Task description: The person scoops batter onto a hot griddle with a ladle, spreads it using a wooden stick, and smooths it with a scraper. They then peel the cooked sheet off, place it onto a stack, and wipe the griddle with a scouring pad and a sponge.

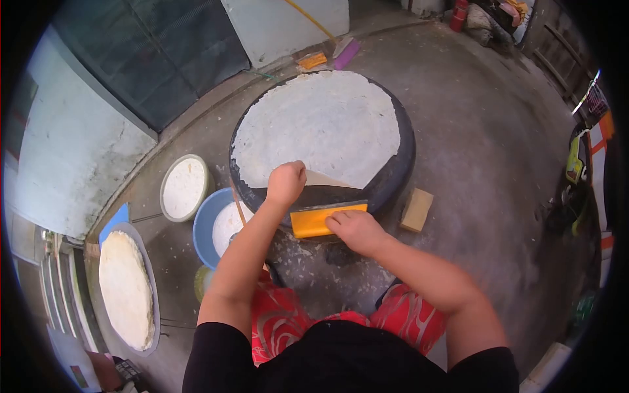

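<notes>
A thin, pale round sheet (318,124) covers most of a large black round griddle (405,141). My left hand (287,183) is closed on the near edge of the sheet, which is lifted and folded back there, baring the dark griddle surface. My right hand (357,230) holds an orange scraper (311,221) by its right part, fingers bent over it, at the griddle's near rim. The scraper's dark edge faces the griddle.
Left of the griddle are a bowl of white stuff (184,188) and a blue basin (205,226). Farther left, pale sheets (124,288) lie stacked on a round board. A tan block (417,209) sits to the right. A broom (342,47) lies beyond.
</notes>
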Demonstrator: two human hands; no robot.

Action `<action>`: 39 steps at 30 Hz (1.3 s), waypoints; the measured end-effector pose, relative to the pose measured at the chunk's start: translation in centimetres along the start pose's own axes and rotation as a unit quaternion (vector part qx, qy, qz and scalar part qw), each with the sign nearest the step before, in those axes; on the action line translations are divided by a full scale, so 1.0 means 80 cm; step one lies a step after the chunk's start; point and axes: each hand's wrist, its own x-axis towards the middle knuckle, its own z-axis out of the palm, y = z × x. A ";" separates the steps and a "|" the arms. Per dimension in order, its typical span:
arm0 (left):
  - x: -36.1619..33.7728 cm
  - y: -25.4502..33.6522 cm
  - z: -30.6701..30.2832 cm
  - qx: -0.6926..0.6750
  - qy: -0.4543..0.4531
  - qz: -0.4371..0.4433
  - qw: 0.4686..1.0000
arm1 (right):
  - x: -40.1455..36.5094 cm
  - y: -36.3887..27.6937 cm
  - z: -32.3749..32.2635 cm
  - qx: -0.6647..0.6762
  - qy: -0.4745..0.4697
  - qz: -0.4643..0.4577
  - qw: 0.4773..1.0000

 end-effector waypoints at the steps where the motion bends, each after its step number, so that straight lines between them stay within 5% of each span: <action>1: 0.007 0.001 -0.003 -0.008 -0.007 -0.003 1.000 | 0.012 0.003 0.009 -0.015 0.013 0.011 1.000; 7: 0.035 0.001 -0.011 -0.026 0.009 0.017 0.999 | 0.057 0.020 0.024 -0.075 0.055 0.104 0.990; 12: 0.051 0.015 -0.026 -0.030 0.014 0.031 0.999 | 0.061 -0.016 0.052 -0.044 0.054 -0.026 0.997; 23: 0.068 0.060 -0.117 0.012 0.139 0.152 0.978 | 0.006 0.156 -0.018 -0.175 0.105 0.303 0.931; 28: 0.020 0.056 -0.124 0.020 0.177 0.189 0.966 | -0.070 0.160 -0.070 -0.126 0.102 0.383 0.909; 33: -0.075 0.014 -0.082 0.012 0.103 0.188 0.977 | -0.155 0.142 -0.083 -0.030 0.163 0.476 0.864; 36: -0.111 -0.017 -0.055 -0.032 -0.002 0.156 0.987 | -0.209 0.142 -0.082 0.070 0.214 0.525 0.821; 38: -0.122 -0.031 -0.048 -0.158 -0.061 0.002 0.986 | -0.220 0.138 -0.080 0.137 0.241 0.529 0.802; 39: -0.118 -0.051 -0.039 -0.173 -0.053 -0.084 0.980 | -0.215 0.127 -0.091 0.247 0.297 0.540 0.748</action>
